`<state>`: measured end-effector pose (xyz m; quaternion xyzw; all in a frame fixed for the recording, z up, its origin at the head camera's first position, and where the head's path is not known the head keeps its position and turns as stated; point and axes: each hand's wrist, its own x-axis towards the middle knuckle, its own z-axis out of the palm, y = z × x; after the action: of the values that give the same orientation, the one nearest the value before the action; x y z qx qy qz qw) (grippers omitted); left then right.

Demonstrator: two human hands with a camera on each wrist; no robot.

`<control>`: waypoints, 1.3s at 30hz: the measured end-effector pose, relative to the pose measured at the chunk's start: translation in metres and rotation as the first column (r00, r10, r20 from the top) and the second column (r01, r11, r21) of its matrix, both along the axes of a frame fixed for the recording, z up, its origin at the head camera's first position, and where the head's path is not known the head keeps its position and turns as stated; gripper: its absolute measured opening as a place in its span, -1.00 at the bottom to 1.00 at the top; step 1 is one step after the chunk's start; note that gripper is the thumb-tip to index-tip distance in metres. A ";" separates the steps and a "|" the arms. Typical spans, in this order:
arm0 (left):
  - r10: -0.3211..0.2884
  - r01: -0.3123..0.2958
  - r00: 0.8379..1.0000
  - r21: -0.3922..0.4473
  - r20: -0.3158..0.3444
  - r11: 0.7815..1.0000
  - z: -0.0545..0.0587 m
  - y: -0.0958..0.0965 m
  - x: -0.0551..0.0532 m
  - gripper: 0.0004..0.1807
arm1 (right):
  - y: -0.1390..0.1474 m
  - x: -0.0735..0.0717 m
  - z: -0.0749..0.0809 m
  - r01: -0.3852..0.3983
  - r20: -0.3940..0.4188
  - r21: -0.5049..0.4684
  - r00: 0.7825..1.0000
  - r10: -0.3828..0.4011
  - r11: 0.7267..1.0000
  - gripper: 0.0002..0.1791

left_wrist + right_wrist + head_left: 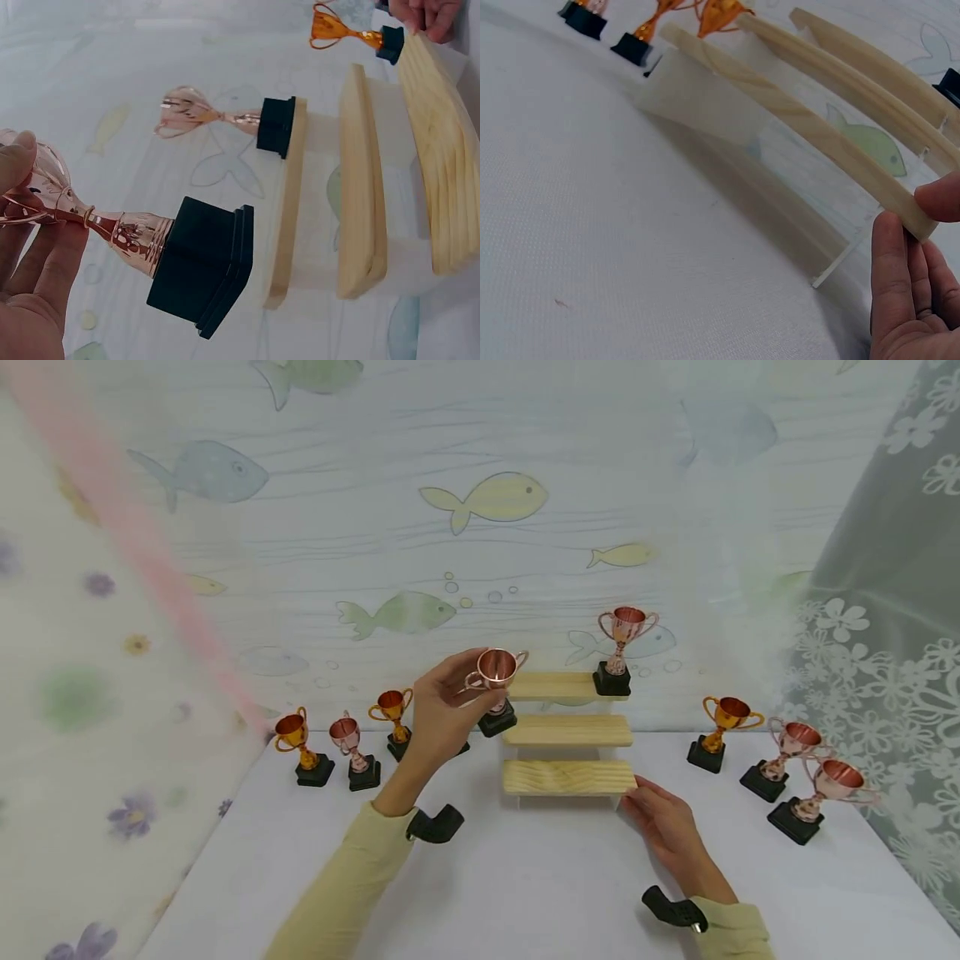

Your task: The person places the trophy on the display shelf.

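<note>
My left hand (441, 714) grips a rose-gold trophy cup (497, 668) by its upper part, the black base hanging below the fingers. In the left wrist view that black base (199, 262) tilts toward the tiers of a wooden stepped shelf (567, 778). The cup is at the left end of the top tier in the head view, overlapping it. Another rose-gold trophy (624, 628) stands upright at the top tier's right end. My right hand (666, 831) pinches the right end of the lowest tier, thumb above and fingers below, as the right wrist view shows.
Left of the shelf stand gold trophies (392, 706) and a rose-gold trophy (347, 735); another black base shows partly behind my left hand. To the right are a gold trophy (727, 717) and two rose-gold trophies (838, 779). A fish-print curtain (495, 552) hangs behind the white table (525, 877).
</note>
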<state>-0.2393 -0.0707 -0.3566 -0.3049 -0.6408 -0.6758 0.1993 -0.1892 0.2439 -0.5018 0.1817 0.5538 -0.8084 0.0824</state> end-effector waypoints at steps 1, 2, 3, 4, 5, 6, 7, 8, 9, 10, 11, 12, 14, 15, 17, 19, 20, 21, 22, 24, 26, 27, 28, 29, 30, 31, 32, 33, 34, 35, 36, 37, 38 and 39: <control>-0.005 0.005 1.000 -0.002 0.013 1.000 -0.001 0.006 -0.005 -0.44 | 0.001 0.000 0.000 0.000 0.002 -0.002 1.000 0.000 1.000 -0.26; -0.007 0.007 1.000 -0.008 0.026 1.000 -0.002 0.011 -0.009 -0.44 | 0.001 0.000 0.000 -0.001 0.004 -0.005 1.000 0.001 1.000 -0.26; -0.009 0.009 0.999 -0.014 0.037 1.000 -0.003 0.017 -0.014 -0.45 | 0.001 0.000 0.001 -0.003 0.006 -0.009 1.000 0.003 1.000 -0.26; -0.018 0.019 0.999 -0.017 0.048 1.000 -0.004 0.022 -0.018 -0.46 | 0.001 0.000 0.001 -0.005 0.007 -0.016 1.000 0.005 1.000 -0.25; -0.028 0.029 0.998 -0.020 0.056 0.999 -0.005 0.027 -0.023 -0.46 | 0.002 0.001 0.001 -0.005 0.009 -0.021 1.000 0.005 1.000 -0.25; -0.037 0.039 0.997 -0.020 0.067 0.999 -0.006 0.031 -0.027 -0.46 | 0.002 0.001 0.001 -0.005 0.009 -0.023 1.000 0.005 1.000 -0.25; -0.042 0.043 0.996 -0.023 0.073 0.999 -0.008 0.035 -0.031 -0.46 | 0.001 0.001 0.001 -0.005 0.009 -0.024 1.000 0.006 1.000 -0.25; -0.046 0.048 0.996 -0.025 0.071 0.999 -0.008 0.039 -0.035 -0.46 | 0.001 0.001 0.001 -0.005 0.008 -0.023 1.000 0.006 1.000 -0.25; -0.045 0.048 0.997 -0.030 0.067 0.998 -0.010 0.042 -0.039 -0.46 | 0.001 0.001 0.001 -0.005 0.006 -0.022 1.000 0.005 1.000 -0.25; -0.045 0.047 0.997 -0.036 0.065 0.998 -0.011 0.045 -0.042 -0.46 | 0.001 0.002 0.001 -0.002 0.005 -0.022 1.000 0.002 1.000 -0.25; -0.042 0.045 0.997 -0.041 0.065 0.998 -0.012 0.048 -0.046 -0.46 | 0.001 0.002 0.001 0.002 0.004 -0.024 1.000 -0.002 1.000 -0.25; -0.036 0.039 0.997 -0.047 0.065 0.998 -0.013 0.050 -0.049 -0.46 | 0.002 0.002 0.001 0.004 0.002 -0.025 1.000 -0.004 1.000 -0.25; -0.027 0.031 0.998 -0.059 0.059 0.998 -0.013 0.053 -0.054 -0.45 | 0.002 0.002 0.001 0.006 0.000 -0.029 1.000 -0.006 1.000 -0.25; -0.022 0.026 0.998 -0.066 0.062 0.997 -0.014 0.054 -0.057 -0.45 | 0.002 0.002 0.001 0.004 -0.002 -0.028 1.000 -0.004 1.000 -0.25; -0.014 0.019 0.998 -0.079 0.067 0.997 -0.014 0.055 -0.061 -0.44 | 0.001 0.002 0.001 0.006 -0.003 -0.027 1.000 -0.006 1.000 -0.25; -0.005 0.011 0.998 -0.096 0.064 0.995 -0.013 0.055 -0.064 -0.44 | 0.001 0.002 0.001 0.006 -0.002 -0.024 1.000 -0.006 1.000 -0.25; -0.001 0.007 0.998 -0.108 0.062 0.994 -0.013 0.055 -0.065 -0.43 | 0.001 0.002 0.001 0.006 0.000 -0.023 1.000 -0.006 1.000 -0.25; 0.002 0.006 0.998 -0.115 0.064 0.993 -0.013 0.056 -0.066 -0.43 | 0.001 0.002 0.001 0.005 0.001 -0.021 1.000 -0.005 1.000 -0.25; 0.006 0.002 0.998 -0.126 0.064 0.992 -0.013 0.056 -0.067 -0.43 | 0.001 0.002 0.000 0.008 0.003 -0.023 1.000 -0.008 1.000 -0.26; 0.016 -0.006 0.998 -0.149 0.064 0.989 -0.012 0.056 -0.069 -0.44 | 0.001 0.002 0.000 0.009 0.004 -0.025 1.000 -0.009 1.000 -0.26; 0.008 0.005 0.997 -0.162 0.077 0.987 -0.011 0.058 -0.071 -0.45 | 0.001 0.002 0.000 0.008 0.002 -0.027 1.000 -0.008 1.000 -0.26; 0.001 0.013 0.996 -0.166 0.088 0.986 -0.010 0.059 -0.072 -0.46 | 0.001 0.002 0.000 0.009 0.001 -0.028 1.000 -0.009 1.000 -0.26; -0.003 0.021 0.995 -0.176 0.098 0.984 -0.009 0.061 -0.073 -0.46 | 0.001 0.002 -0.001 0.009 0.001 -0.030 1.000 -0.009 1.000 -0.27; -0.007 0.028 0.994 -0.188 0.111 0.982 -0.007 0.062 -0.074 -0.46 | 0.001 0.002 0.000 0.009 0.001 -0.030 1.000 -0.009 1.000 -0.27; -0.016 0.040 0.992 -0.197 0.123 0.980 -0.005 0.064 -0.075 -0.46 | 0.001 0.002 0.000 0.008 0.002 -0.027 1.000 -0.008 1.000 -0.27; -0.027 0.054 0.991 -0.205 0.132 0.977 -0.003 0.067 -0.076 -0.46 | 0.001 0.002 0.000 0.007 0.001 -0.026 1.000 -0.007 1.000 -0.27; -0.032 0.063 0.989 -0.218 0.142 0.974 -0.002 0.069 -0.078 -0.45 | 0.000 0.002 0.000 0.007 0.000 -0.025 1.000 -0.007 1.000 -0.27; -0.039 0.072 0.988 -0.231 0.147 0.970 0.000 0.071 -0.079 -0.45 | 0.000 0.002 0.000 0.008 0.000 -0.023 1.000 -0.008 1.000 -0.27; -0.043 0.080 0.988 -0.245 0.151 0.966 0.001 0.073 -0.080 -0.45 | 0.000 0.002 0.000 0.008 0.002 -0.021 1.000 -0.008 1.000 -0.27; -0.050 0.089 0.987 -0.253 0.156 0.963 0.003 0.075 -0.082 -0.45 | 0.000 0.002 0.000 0.007 0.002 -0.020 1.000 -0.007 1.000 -0.27; -0.060 0.100 0.986 -0.258 0.158 0.961 0.003 0.076 -0.083 -0.45 | 0.000 0.002 0.000 0.008 0.003 -0.017 1.000 -0.008 1.000 -0.27; -0.067 0.108 0.985 -0.261 0.162 0.959 0.004 0.078 -0.085 -0.44 | 0.001 0.002 -0.001 0.007 0.003 -0.016 1.000 -0.007 1.000 -0.27; -0.068 0.112 0.983 -0.268 0.168 0.957 0.004 0.079 -0.087 -0.44 | 0.001 0.002 -0.001 0.007 0.005 -0.015 1.000 -0.007 1.000 -0.27; -0.072 0.118 0.982 -0.273 0.172 0.955 0.005 0.081 -0.088 -0.44 | 0.001 0.002 -0.001 0.008 0.007 -0.018 1.000 -0.007 1.000 -0.28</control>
<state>-0.3271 0.0102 -0.3518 -0.3055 -0.7290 -0.6086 0.0690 -0.1869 0.2447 -0.5026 0.1860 0.5456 -0.8129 0.0830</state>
